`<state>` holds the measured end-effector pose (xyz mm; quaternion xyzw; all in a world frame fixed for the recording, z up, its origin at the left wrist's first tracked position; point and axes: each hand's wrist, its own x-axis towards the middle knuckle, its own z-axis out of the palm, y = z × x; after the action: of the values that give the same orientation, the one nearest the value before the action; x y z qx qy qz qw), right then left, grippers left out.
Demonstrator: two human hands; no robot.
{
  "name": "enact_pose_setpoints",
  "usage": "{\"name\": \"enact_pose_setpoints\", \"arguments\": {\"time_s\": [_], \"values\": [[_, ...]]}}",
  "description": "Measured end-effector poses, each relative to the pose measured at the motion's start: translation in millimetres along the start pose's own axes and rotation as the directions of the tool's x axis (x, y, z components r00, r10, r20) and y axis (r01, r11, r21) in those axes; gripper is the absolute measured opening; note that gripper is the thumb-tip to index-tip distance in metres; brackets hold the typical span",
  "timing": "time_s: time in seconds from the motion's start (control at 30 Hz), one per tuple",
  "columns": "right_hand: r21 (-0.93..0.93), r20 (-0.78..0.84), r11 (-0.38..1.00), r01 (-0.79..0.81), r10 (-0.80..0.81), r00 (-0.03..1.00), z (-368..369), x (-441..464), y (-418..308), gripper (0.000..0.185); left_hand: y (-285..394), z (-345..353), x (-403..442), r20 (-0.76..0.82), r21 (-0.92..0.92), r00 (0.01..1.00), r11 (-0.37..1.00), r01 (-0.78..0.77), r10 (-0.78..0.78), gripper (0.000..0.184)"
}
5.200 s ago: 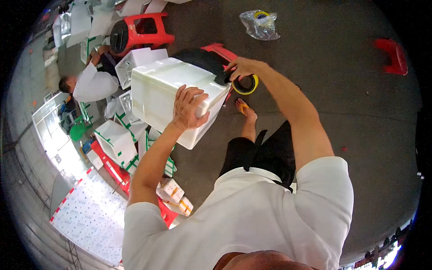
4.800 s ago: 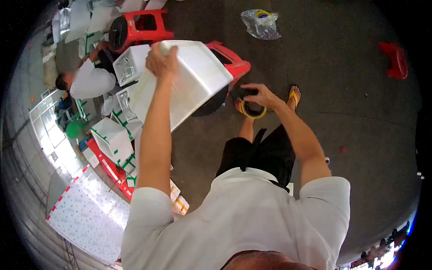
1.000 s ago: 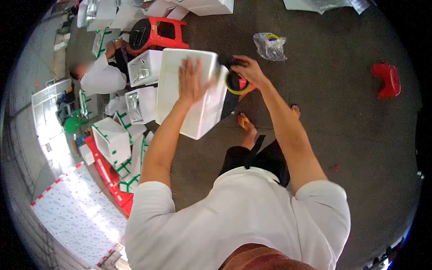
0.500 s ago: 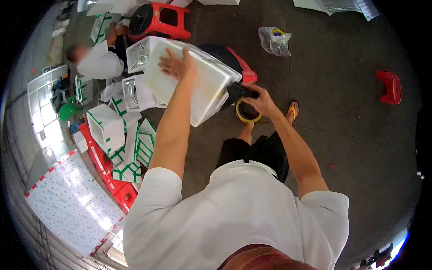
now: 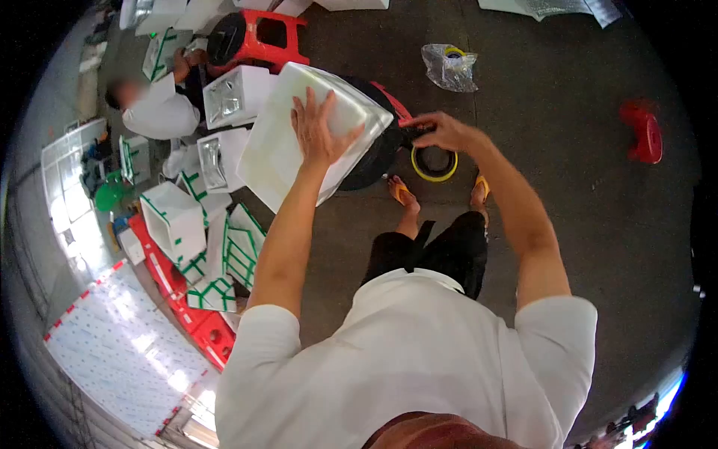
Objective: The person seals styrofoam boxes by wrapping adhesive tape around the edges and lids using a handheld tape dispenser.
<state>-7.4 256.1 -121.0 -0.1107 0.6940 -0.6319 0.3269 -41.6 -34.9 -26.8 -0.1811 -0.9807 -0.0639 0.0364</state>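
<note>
A white foam box (image 5: 277,142) is tilted over a round black seat or stand top (image 5: 372,161) with red parts. My left hand (image 5: 318,131) lies on the box's pale upper face, fingers spread and thumb out. My right hand (image 5: 447,135), beside the box's right corner, is closed on a black tape dispenser (image 5: 408,136), mostly hidden under the fingers. Its yellow-rimmed tape roll (image 5: 434,178) hangs below that hand. Whether tape touches the box I cannot tell.
Foam boxes with foil linings (image 5: 224,97) stand left, near a seated person (image 5: 161,108). Green-taped foam boxes (image 5: 176,221) are piled beside a red barrier (image 5: 161,258). A red stool (image 5: 273,41) stands behind; another red stool (image 5: 642,131) and a bagged tape roll (image 5: 450,67) lie right.
The foam box has turned and shifted slightly. My left hand has moved right across its face. My right hand and the tape dispenser have moved a little right and upward, away from the box.
</note>
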Motion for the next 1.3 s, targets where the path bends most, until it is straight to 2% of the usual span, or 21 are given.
{"name": "enact_pose_setpoints", "arguments": {"time_s": [0.03, 0.13, 0.23, 0.3, 0.37, 0.43, 0.47, 0.53, 0.6, 0.67, 0.7, 0.8, 0.9, 0.97, 1.03, 1.07, 1.1, 1.13, 1.2, 1.23, 1.3], "values": [[0.001, -0.107, 0.999, 0.048, -0.048, 0.993, 19, -15, 1, 0.054, -1, 4, 2, 0.005, -0.007, 1.0, 1.0, 0.023, -0.023, 0.096], [0.164, -0.26, 0.986, 0.014, 0.029, 0.965, 46, 18, -28, 0.054, -1, 13, 30, -0.098, -0.13, 0.893, 0.896, 0.425, -0.439, 0.098], [0.31, -0.284, 0.951, 0.011, 0.081, 0.956, 52, 86, -28, 0.055, -19, 5, 22, -0.092, -0.101, 0.954, 0.956, 0.275, -0.284, 0.101], [0.2, -0.327, 0.979, 0.044, 0.024, 0.945, 48, 102, -44, 0.055, -17, -14, -10, 0.142, 0.115, 0.989, 0.993, 0.023, -0.04, 0.095], [0.255, -0.283, 0.965, 0.059, 0.016, 0.959, 36, 99, -40, 0.056, -21, 0, -20, 0.039, 0.027, 0.985, 0.986, 0.166, -0.167, 0.088], [0.175, -0.008, 0.983, 0.058, -0.058, 0.998, 32, 72, -17, 0.058, -14, -1, -14, 0.037, -0.013, 0.975, 0.975, 0.221, -0.221, 0.086], [0.158, 0.034, 0.987, -0.02, 0.015, 0.999, 33, 32, -33, 0.058, -11, -2, -13, 0.029, -0.041, 0.962, 0.961, 0.274, -0.273, 0.084], [-0.011, -0.019, 1.0, 0.004, -0.004, 1.0, 48, -25, -14, 0.058, -8, 0, -9, 0.003, -0.073, 0.939, 0.936, 0.343, -0.344, 0.084], [0.043, 0.015, 0.998, 0.039, -0.04, 0.999, 68, -76, -7, 0.052, -8, 4, -5, -0.019, -0.104, 0.914, 0.91, 0.401, -0.405, 0.084], [0.061, 0.048, 0.997, -0.05, 0.048, 0.998, 83, -110, -10, 0.051, -8, 7, 0, -0.047, -0.075, 0.869, 0.87, 0.488, -0.492, 0.084], [0.229, 0.062, 0.962, -0.15, 0.139, 0.988, 88, -121, -17, 0.052, -8, 9, 3, -0.05, -0.08, 0.872, 0.872, 0.483, -0.488, 0.084], [0.197, 0.039, 0.967, -0.164, 0.159, 0.987, 104, -105, -11, 0.055, -6, 9, 9, -0.053, -0.095, 0.82, 0.82, 0.564, -0.57, 0.086], [-0.024, -0.092, 0.997, -0.072, 0.069, 0.993, 105, -95, -55, 0.058, -5, 12, 12, -0.076, -0.137, 0.779, 0.781, 0.609, -0.622, 0.085], [-0.365, 0.252, 0.929, 0.061, 0.036, 0.967, 126, -110, -54, 0.057, -7, 16, 16, -0.105, -0.136, 0.721, 0.728, 0.672, -0.685, 0.082], [-0.278, 0.121, 0.944, 0.178, -0.149, 0.981, 117, -106, -39, 0.059, -7, 20, 34, -0.142, -0.17, 0.639, 0.655, 0.736, -0.756, 0.08], [0.125, -0.237, 0.988, 0.092, -0.061, 0.97, 107, -102, -35, 0.062, -9, 21, 35, -0.144, -0.162, 0.603, 0.62, 0.768, -0.785, 0.08], [0.52, -0.496, 0.844, 0.132, 0.173, 0.851, 100, -99, -39, 0.065, -11, 21, 29, -0.142, -0.145, 0.564, 0.581, 0.801, -0.813, 0.08], [0.511, -0.494, 0.849, 0.133, 0.164, 0.854, 90, -74, -27, 0.065, -12, 23, 30, -0.147, -0.154, 0.558, 0.576, 0.803, -0.817, 0.08], [0.551, -0.834, 0.709, 0.44, 0.451, 0.318, 79, -10, 0, 0.071, -15, 26, 31, -0.2, -0.171, 0.549, 0.581, 0.796, -0.812, 0.079], [0.25, -0.937, 0.966, 0.065, 0.224, 0.269, 99, -2, -26, 0.066, -19, 29, 29, -0.214, -0.184, 0.538, 0.574, 0.798, -0.815, 0.079], [0.382, -0.908, 0.901, 0.203, 0.326, 0.262, 130, -5, -45, 0.069, -27, 33, 32, -0.237, -0.229, 0.523, 0.571, 0.789, -0.818, 0.077]]}}
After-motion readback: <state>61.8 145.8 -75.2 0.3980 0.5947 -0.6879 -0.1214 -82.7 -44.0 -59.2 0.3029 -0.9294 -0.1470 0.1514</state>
